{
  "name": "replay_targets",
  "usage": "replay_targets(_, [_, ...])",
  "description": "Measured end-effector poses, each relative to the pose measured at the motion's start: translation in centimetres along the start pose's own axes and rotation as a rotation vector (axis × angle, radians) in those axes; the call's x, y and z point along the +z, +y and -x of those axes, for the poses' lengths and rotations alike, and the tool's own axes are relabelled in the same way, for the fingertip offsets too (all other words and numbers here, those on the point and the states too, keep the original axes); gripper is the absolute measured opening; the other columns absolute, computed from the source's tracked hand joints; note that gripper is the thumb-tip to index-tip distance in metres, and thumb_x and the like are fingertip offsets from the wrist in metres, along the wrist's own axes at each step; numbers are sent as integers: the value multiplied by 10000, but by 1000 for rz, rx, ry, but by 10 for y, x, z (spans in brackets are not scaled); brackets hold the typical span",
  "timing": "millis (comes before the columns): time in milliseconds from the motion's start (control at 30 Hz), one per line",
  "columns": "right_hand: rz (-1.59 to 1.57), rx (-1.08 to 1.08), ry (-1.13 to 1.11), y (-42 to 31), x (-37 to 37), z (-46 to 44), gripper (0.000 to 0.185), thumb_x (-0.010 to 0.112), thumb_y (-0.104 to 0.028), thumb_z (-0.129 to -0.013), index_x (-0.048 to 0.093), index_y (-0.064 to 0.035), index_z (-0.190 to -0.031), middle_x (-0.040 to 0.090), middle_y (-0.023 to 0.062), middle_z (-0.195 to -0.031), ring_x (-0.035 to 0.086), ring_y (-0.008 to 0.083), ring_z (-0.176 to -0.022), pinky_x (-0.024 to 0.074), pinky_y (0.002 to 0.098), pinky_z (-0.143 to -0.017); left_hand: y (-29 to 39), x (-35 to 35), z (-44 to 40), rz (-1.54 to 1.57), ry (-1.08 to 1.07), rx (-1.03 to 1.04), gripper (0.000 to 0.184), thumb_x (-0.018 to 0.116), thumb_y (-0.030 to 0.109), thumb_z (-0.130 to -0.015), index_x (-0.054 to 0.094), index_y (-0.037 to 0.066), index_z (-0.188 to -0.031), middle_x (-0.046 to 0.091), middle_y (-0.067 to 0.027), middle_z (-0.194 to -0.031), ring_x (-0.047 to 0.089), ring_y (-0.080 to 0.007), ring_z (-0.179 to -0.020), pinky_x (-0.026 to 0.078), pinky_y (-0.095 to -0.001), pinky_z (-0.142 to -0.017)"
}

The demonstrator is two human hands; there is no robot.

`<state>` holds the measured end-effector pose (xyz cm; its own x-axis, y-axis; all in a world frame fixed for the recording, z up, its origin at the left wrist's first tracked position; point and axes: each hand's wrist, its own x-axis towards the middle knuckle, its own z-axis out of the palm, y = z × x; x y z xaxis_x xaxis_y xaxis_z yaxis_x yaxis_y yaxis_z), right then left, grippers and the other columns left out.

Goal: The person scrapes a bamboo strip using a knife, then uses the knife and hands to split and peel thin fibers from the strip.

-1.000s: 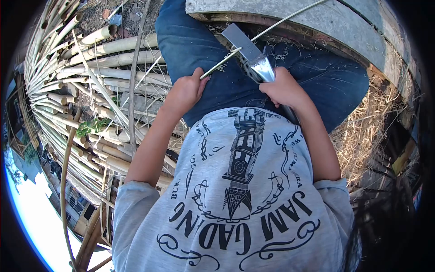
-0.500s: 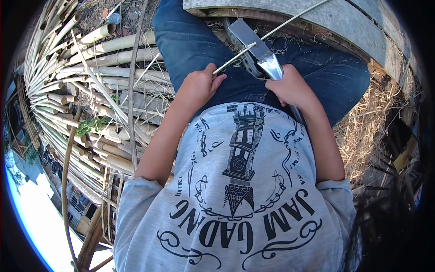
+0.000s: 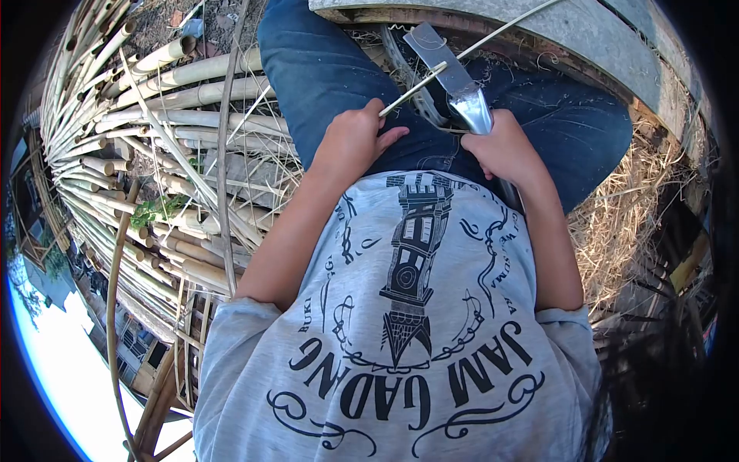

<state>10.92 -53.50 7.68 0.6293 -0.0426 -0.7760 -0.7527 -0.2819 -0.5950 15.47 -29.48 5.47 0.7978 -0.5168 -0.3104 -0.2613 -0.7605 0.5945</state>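
Observation:
My left hand [image 3: 360,138] grips the near end of a thin pale bamboo strip [image 3: 412,92], its thumb lifted off to the right. The strip runs up and to the right, passing the blade and over the board. In my right hand [image 3: 499,146] is the handle end of a broad metal blade [image 3: 446,65], which points up and left and touches the strip. The handle is mostly hidden under the hand and forearm. Both hands are above my lap, over the dark blue trousers [image 3: 323,69].
A large pile of bamboo poles [image 3: 185,96] fans out at the left. A grey wooden board [image 3: 616,58] spans the top right. Straw-like shavings [image 3: 616,223] lie at the right. A green leafy sprig [image 3: 150,214] pokes out among the poles.
My left hand has moved right and slightly up, still on the strip. The right hand and blade have shifted a little to the right.

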Motion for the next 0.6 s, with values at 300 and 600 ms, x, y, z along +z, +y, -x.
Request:
replay_targets(300, [-331,141,-328,4,-18,-4,178,668,-94,-770,508,-17,-765,492,9,-546,459,90,-400,405,280,-379,7,8,-7,35,47,3,348,762,247,-815,515,4,-777,585,-186,-632,616,-399,-641,466,-444,-562])
replay_targets(600, [-137,128,-63,9,-20,18,111,612,-48,-735,524,14,-708,512,36,-553,490,118,-401,409,293,-367,26,18,-24,48,23,21,260,732,177,-825,557,-16,-824,616,-201,-671,623,-402,-652,483,-459,-585])
